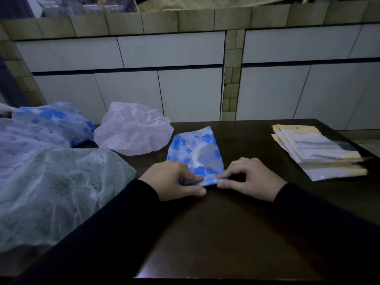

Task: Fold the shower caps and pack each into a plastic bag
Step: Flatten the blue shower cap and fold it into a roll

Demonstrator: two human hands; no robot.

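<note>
A blue-flowered shower cap [195, 153], folded into a long narrow strip, lies flat on the dark table [226, 233] in front of me. My left hand [174, 179] pinches its near left corner and my right hand [250, 177] pinches its near right corner; the near edge is curled up between my fingers. Unfolded caps lie to the left: a pink one [133, 130], another blue-flowered one [55, 118], a green-patterned one [57, 192] and a pale purple one [24, 136]. A stack of plastic bags [316, 153] with yellow tops lies at the right.
White tiled cabinet fronts [185, 89] rise behind the table's far edge. The table's right edge runs close beside the bag stack. The loose caps cover the table's left side.
</note>
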